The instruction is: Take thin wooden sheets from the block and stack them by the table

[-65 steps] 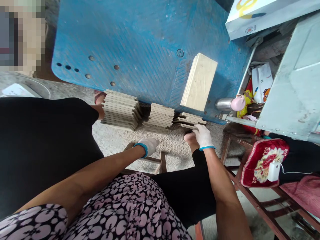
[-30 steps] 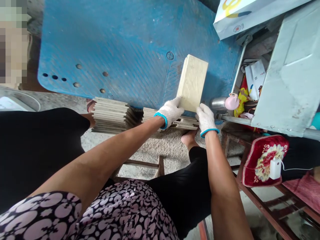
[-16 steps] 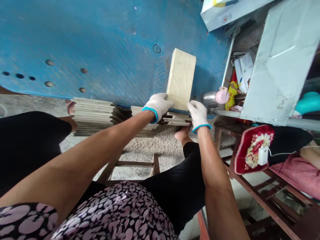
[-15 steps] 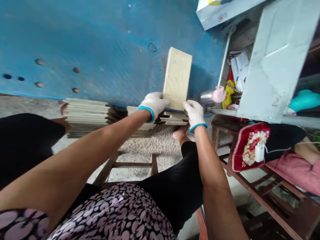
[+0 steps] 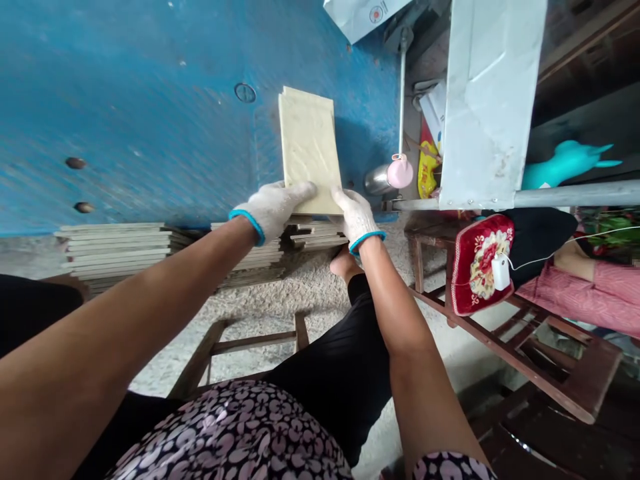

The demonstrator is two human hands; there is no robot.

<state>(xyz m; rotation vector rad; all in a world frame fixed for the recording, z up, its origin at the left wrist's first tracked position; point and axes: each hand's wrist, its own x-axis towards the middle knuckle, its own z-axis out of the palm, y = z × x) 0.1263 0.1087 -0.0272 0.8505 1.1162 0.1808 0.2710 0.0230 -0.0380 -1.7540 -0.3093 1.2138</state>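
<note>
A small pack of pale cream rectangular tiles (image 5: 307,147) lies flat on the blue machine table (image 5: 150,100), its near end at the table's front edge. My left hand (image 5: 273,208), in a white glove with a blue cuff, grips the pack's near left corner. On the near right corner my gloved right hand (image 5: 356,217) is closed. Below the table's edge, stacks of the same tiles (image 5: 120,250) stand on the gravelly floor, a lower stack (image 5: 315,233) just under my hands.
A grey metal panel (image 5: 487,100) and a rail stand at the right, with a steel flask with a pink lid (image 5: 390,177) beside them. A red embroidered cushion (image 5: 480,263) sits on a wooden bench (image 5: 550,360). A wooden stool frame (image 5: 250,343) is below my arms.
My right hand left the low floor stack, and both hands rose to the tile pack on the blue table and took hold of its near end. My view swung right.
</note>
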